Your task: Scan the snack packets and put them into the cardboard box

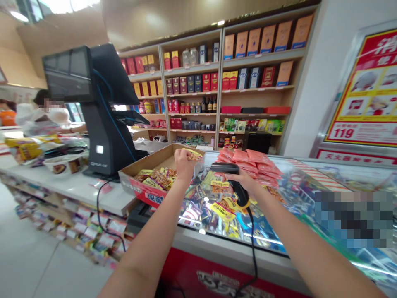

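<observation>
My left hand (183, 164) is closed on a small yellow-and-brown snack packet (194, 155) over the right side of an open cardboard box (145, 193). Inside that box lie several similar snack packets (159, 179). In my right hand (245, 181) is a black barcode scanner (240, 193), its head pointing left toward the box and its cable hanging down over the counter front. Below the scanner, loose yellow snack packets (223, 211) lie on the glass counter. Behind it sits a pile of orange-pink packets (252, 162).
Left of the box stands a point-of-sale terminal (107, 136) with a hanging cable. The glass counter (297, 211) runs off to the right. Shelves (221, 93) of boxed goods line the back wall. A person (43, 114) is at the far left, behind a bowl (62, 165).
</observation>
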`<state>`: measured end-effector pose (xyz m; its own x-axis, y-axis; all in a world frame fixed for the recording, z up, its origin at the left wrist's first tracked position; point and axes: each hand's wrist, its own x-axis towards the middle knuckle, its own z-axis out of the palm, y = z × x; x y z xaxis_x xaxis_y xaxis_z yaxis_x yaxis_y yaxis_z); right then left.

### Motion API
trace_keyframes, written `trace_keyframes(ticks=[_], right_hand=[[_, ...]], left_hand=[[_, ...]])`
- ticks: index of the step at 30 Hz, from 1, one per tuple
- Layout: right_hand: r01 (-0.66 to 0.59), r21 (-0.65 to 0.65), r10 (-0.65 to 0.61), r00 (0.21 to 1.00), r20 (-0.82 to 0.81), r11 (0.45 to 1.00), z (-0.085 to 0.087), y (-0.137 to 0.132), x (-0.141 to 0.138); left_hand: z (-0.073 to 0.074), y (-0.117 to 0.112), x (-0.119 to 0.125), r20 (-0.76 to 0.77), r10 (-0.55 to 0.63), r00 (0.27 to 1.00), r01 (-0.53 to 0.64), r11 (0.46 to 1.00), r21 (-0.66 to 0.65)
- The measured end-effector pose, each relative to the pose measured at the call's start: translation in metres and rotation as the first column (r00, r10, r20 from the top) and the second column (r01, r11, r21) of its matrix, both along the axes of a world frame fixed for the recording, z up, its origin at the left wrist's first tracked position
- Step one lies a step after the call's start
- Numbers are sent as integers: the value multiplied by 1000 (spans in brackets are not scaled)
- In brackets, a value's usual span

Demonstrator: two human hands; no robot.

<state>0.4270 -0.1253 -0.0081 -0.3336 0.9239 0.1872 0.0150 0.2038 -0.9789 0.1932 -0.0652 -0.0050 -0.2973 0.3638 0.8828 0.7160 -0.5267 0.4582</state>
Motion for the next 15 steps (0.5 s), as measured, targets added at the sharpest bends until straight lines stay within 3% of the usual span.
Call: trace_keyframes(ticks=[4, 6, 8, 11, 13, 15], right_hand=[[-113, 5, 113, 993, -31, 994, 16, 4, -36], [-167, -1, 167, 986, -18, 986, 19, 5, -52], [-207, -5, 207, 978, -11, 978, 18, 6, -62], [-204, 2, 203, 979, -32, 979, 13, 5, -63], [-157, -7, 156, 986, -50, 988, 10, 4, -54], [-104, -20, 103, 993, -57, 994, 8, 4, -40]], left_hand=[[25, -17, -48, 41, 168, 985, -167, 986, -19], [27, -25, -66, -6, 295, 956, -293, 946, -140], [22, -32, -76, -131, 389, 912, -410, 850, -331], [10, -38, -74, -356, 346, 868, -492, 696, -522], [4, -41, -62, -449, 263, 854, -489, 702, -518], [2, -42, -42, -487, 164, 858, -416, 778, -471]])
